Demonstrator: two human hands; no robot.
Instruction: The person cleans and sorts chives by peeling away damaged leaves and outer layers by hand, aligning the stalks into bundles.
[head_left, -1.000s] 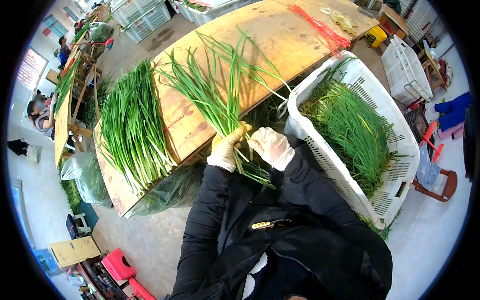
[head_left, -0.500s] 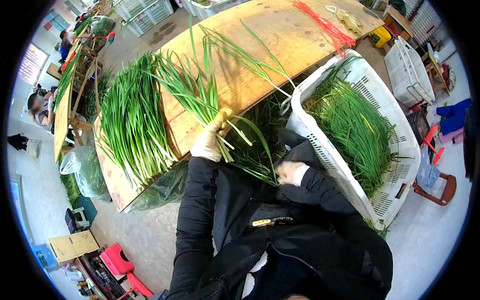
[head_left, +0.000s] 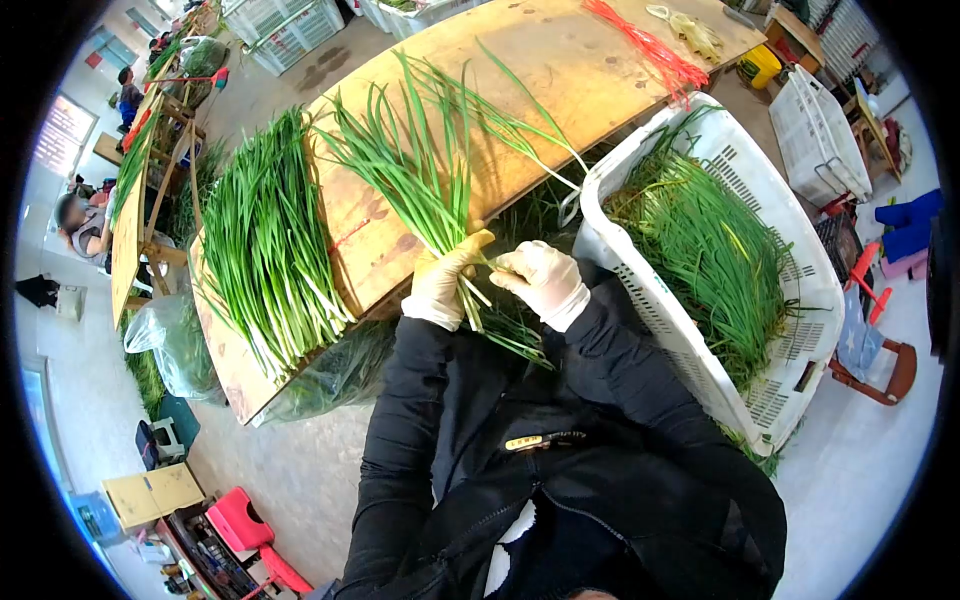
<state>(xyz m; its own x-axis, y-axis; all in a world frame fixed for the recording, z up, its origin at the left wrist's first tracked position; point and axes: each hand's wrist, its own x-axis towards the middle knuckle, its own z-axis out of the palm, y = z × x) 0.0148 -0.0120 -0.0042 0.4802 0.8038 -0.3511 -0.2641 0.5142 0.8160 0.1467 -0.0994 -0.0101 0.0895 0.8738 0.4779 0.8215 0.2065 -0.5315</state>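
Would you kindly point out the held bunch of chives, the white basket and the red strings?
Held bunch of chives (head_left: 432, 215): head view, on its stalks.
White basket (head_left: 652, 298): head view, on its near perforated wall.
Red strings (head_left: 660, 54): head view, mid-strand.

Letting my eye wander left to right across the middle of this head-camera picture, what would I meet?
Clear plastic bag → thick pile of long green stalks with pale ends → pale-gloved left hand, gripping a looser green bunch → pale-gloved right hand → white perforated plastic crate holding tangled greens.
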